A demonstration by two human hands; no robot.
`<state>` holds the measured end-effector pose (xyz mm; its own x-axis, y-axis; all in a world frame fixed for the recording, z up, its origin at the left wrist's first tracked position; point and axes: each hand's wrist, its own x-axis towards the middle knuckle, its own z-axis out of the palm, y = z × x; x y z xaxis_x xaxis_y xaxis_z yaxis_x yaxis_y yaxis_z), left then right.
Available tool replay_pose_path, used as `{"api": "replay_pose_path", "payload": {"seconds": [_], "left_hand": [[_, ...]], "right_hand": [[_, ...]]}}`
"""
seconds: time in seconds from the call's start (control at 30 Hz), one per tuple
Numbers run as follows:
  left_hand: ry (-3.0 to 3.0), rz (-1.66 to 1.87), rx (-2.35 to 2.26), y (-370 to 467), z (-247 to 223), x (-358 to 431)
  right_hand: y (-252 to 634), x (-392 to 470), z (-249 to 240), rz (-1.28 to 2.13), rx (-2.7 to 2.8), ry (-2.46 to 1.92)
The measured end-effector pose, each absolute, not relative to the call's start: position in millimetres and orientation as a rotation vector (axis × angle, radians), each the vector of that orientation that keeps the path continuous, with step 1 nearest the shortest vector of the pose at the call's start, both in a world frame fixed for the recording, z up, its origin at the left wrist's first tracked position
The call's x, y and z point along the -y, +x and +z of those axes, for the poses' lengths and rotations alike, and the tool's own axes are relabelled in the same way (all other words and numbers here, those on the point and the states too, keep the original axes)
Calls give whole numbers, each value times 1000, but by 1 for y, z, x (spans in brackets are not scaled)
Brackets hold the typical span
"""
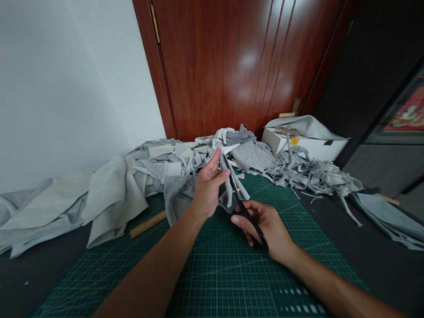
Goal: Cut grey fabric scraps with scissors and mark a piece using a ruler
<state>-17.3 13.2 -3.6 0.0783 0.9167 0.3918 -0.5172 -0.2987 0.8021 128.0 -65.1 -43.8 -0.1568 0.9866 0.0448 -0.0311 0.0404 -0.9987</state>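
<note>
My right hand is closed round the handles of black scissors, whose blades point away from me. At the blades is a piece of grey fabric, pinched between the fingers and thumb of my left hand. The fabric hangs down on both sides of the scissors. How far the blades are apart is hard to make out. Both hands are above a green cutting mat with a fine grid.
Grey and off-white fabric pieces pile up along the wall and door. A wooden ruler lies partly under them. At the back right stands a white box, with shredded fabric strips in front. More folded cloth lies far right.
</note>
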Motion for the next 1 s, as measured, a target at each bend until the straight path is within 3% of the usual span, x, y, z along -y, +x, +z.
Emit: {"api": "replay_pose_path", "payload": {"seconds": [0.57, 1.0], "left_hand": [[817, 1668, -586, -35, 10, -24], [815, 1529, -572, -37, 10, -25]], "right_hand": [[129, 65, -53, 1299, 1389, -1092], [127, 65, -51, 1381, 1333, -1032]]}}
